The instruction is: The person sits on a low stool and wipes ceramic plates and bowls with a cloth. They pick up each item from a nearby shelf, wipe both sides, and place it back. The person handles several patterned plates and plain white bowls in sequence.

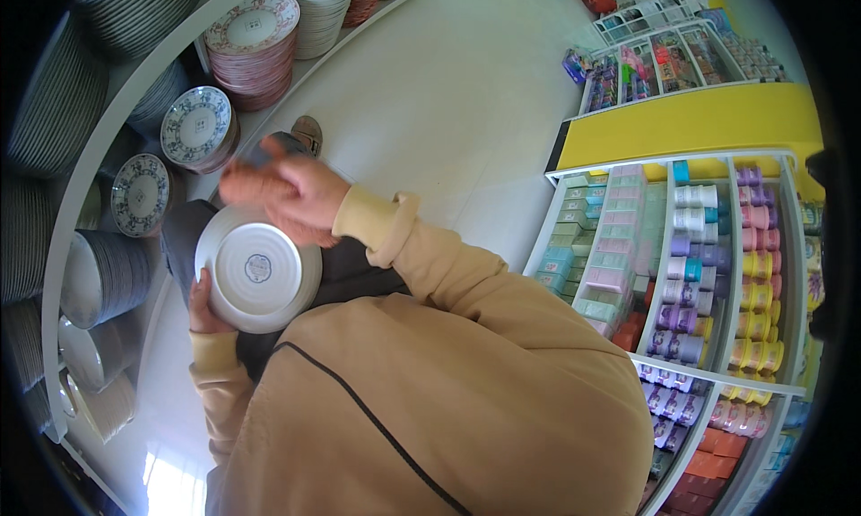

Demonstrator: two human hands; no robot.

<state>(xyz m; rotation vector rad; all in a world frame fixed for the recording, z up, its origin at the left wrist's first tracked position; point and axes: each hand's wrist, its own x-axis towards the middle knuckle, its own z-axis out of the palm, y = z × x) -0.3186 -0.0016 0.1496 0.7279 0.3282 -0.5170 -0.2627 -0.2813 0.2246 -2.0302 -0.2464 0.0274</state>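
A white ceramic plate (225,294) rests bottom up over my lap, with a blue printed mark on its underside. Its right edge shows more than one rim, so other plates may lie beneath it. My left hand (207,307) grips the plate's left lower edge, thumb on top. Above the plate's upper right rim, my right hand (313,189) is closed on an orange-brown cloth (252,183). Cloth and fingers are blurred, and part of the cloth hangs down by the plate's rim. I cannot tell whether the cloth touches the plate.
White curved shelves (74,200) on my left hold stacked dishes, among them red-patterned plates (252,25) and blue-patterned plates (196,125). On my right, a display rack (723,274) carries boxes and colourful tubs. Pale floor tiles (430,105) run between them. My shoe (307,134) is near the left shelf.
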